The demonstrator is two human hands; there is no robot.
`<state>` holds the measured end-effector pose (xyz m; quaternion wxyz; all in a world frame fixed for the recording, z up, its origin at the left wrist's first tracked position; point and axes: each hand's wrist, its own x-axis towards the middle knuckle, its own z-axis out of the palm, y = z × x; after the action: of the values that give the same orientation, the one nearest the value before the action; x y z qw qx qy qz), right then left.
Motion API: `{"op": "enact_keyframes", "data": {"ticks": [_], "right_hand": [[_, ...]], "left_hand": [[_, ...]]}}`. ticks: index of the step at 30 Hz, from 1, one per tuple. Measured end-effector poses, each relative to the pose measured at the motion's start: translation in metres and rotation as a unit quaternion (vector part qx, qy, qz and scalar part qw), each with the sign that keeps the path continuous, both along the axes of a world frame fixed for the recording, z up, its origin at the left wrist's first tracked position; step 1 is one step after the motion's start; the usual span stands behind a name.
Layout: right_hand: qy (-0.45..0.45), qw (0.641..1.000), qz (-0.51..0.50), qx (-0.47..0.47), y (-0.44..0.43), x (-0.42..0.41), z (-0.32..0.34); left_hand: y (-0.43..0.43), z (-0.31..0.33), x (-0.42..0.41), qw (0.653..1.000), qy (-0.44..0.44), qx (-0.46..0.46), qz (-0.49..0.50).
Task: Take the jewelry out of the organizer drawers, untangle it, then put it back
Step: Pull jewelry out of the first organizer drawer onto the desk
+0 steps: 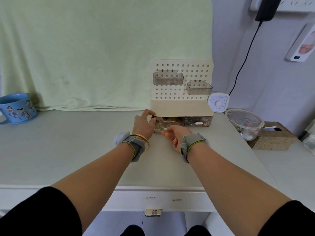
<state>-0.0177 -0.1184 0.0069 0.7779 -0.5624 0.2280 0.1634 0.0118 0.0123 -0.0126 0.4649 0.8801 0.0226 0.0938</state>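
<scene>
Fingertips (164, 133) of the right hand (173, 136) are pinching the left drawer's (160, 125) white handle (165, 129) — the left hand (144, 124) is gripping the organizer's (182, 108) corner, centre frame.

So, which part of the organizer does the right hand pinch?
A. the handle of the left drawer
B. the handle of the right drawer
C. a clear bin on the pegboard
A: the right hand pinches the white handle of the left drawer; the right drawer stands untouched.

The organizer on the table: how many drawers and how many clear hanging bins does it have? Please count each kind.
Drawers: 2 (left drawer, right drawer)
Hanging bins: 2 (upper bin, lower bin)
Total: 4 on the organizer
</scene>
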Motion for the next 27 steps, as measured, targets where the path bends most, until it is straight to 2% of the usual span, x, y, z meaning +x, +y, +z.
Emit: {"op": "enact_keyframes", "data": {"ticks": [4, 11, 22, 25, 27], "right_hand": [[0.023, 0.999, 0.025, -0.03, -0.005, -0.009, 0.0], [0.028, 0.997, 0.054, -0.051, -0.009, -0.028, 0.005], [0.034, 0.995, 0.051, -0.077, -0.013, -0.037, 0.0], [0.046, 0.992, 0.05, -0.102, -0.023, -0.038, -0.001], [0.044, 0.99, 0.034, -0.126, -0.03, -0.038, -0.001]], "left_hand": [[-0.005, -0.001, -0.006, 1.0, -0.01, 0.006, -0.008], [-0.006, 0.009, 0.003, 0.997, 0.035, 0.057, -0.037], [-0.007, 0.023, 0.004, 0.993, 0.078, 0.061, -0.071], [-0.009, 0.023, 0.002, 0.99, 0.069, 0.097, -0.082], [-0.01, 0.023, -0.002, 0.991, 0.033, 0.113, -0.062]]}}
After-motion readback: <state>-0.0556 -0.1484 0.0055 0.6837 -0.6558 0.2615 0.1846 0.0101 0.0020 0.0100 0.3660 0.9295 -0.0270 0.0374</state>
